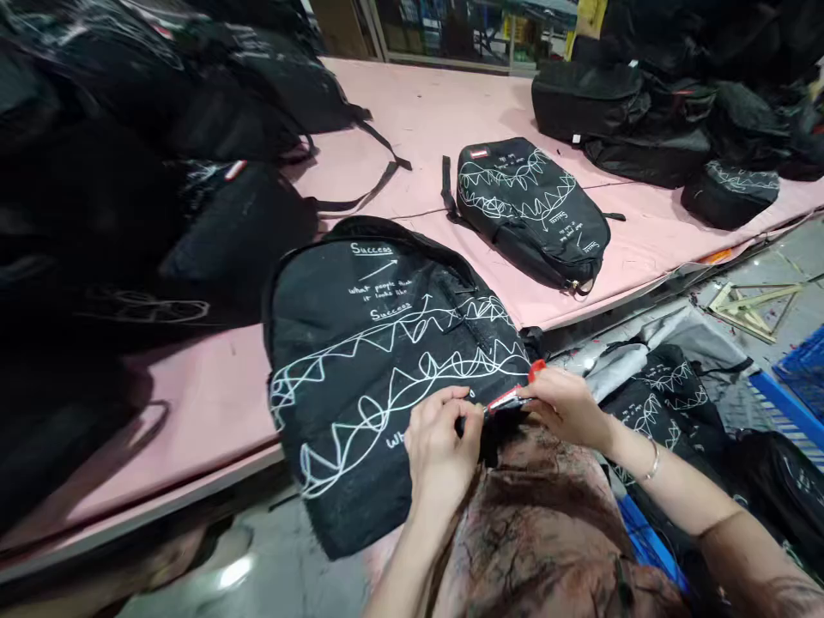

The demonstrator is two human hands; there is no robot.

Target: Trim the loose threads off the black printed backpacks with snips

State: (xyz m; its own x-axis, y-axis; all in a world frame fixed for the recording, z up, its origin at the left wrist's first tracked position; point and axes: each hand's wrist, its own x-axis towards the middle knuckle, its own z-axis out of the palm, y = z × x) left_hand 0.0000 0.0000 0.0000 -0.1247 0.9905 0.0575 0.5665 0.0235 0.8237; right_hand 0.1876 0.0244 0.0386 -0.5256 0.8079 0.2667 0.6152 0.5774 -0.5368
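Observation:
A black backpack [373,360] with white zigzag lines and the word "Success" lies half over the near edge of a pink table [212,403]. My left hand [441,446] pinches the backpack's lower edge, fingers closed on the fabric. My right hand [566,408] is closed on a small red-handled tool [518,395], its tip against the backpack just beside my left fingers. A thin bracelet sits on my right wrist.
A second printed backpack [531,206] lies flat further back on the table. Piles of black backpacks fill the left side [129,172] and the back right [663,112]. More bags [669,395] lie below the table to the right, near a blue crate [802,369].

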